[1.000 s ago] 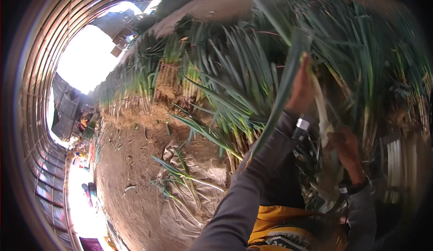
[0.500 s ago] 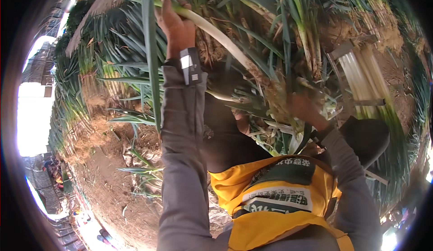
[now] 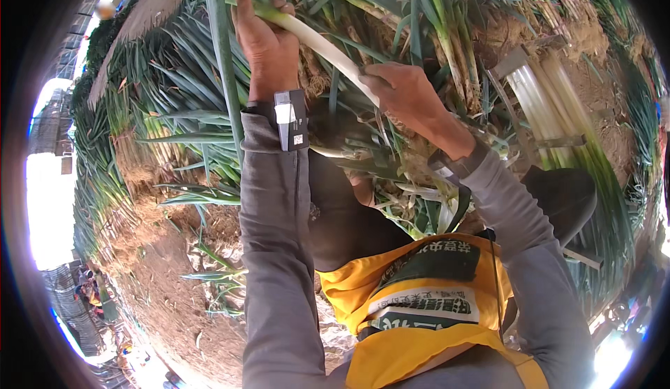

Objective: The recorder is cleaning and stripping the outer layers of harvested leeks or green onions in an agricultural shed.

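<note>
A large green onion (image 3: 328,50) with a long white stalk runs slantwise across the upper middle. My left hand (image 3: 269,50) is closed around it where white turns to green, and its long green leaves hang past that wrist. Lower on the white part, my right hand (image 3: 415,103) is pinched round the stalk, thumb toward the left. The root end is hidden behind this hand. Loose peeled leaves and husks (image 3: 436,204) lie beneath, between my legs.
At the right, clean white stalks (image 3: 551,103) lie in a metal frame (image 3: 513,61). Bundles of unpeeled onions with soil-caked roots (image 3: 132,158) stand at the left, more across the back. Bare soil (image 3: 160,277) shows at lower left, with a few loose leaves (image 3: 223,277).
My right hand has come up and left from the blurred root end onto the white stalk. My left hand keeps its hold and has barely moved.
</note>
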Demonstrator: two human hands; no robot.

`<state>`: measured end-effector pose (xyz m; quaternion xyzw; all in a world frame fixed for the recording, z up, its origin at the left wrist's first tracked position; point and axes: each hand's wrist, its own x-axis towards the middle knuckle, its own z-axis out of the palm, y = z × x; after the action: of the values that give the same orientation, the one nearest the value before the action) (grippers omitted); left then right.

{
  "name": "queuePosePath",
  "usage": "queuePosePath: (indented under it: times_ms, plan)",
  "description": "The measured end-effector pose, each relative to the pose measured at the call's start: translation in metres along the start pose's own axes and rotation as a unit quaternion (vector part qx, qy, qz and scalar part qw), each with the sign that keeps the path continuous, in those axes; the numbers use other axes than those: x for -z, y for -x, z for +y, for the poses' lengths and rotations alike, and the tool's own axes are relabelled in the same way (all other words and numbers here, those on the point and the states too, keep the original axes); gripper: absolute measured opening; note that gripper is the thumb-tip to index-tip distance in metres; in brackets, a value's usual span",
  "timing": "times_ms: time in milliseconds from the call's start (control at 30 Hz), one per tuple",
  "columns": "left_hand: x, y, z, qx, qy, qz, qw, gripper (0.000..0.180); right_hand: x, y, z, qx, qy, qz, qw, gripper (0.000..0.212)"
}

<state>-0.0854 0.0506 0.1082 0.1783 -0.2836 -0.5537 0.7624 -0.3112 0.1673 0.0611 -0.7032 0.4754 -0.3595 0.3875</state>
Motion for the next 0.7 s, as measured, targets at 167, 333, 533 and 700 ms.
queuePosePath:
  times_ms: [167, 333, 533, 700]
  plan:
    - [-0.006, 0.008, 0.001, -0.014, -0.029, -0.015, 0.999, 0.034, -0.003, -0.001, 0.008, 0.007, -0.020, -0.027, 0.999, 0.023]
    - [-0.001, 0.006, -0.001, 0.017, -0.038, -0.003, 0.999, 0.038, -0.009, -0.004, 0.011, 0.016, 0.137, -0.010, 0.990, 0.023]
    - [0.013, -0.011, 0.012, 0.057, -0.004, -0.021, 0.998, 0.043, -0.008, -0.005, 0.017, 0.035, 0.014, 0.082, 0.996, 0.025]
    - [0.018, 0.005, 0.013, -0.067, -0.124, -0.030, 0.990, 0.023, -0.017, -0.011, -0.009, 0.069, 0.044, 0.025, 0.996, 0.021]
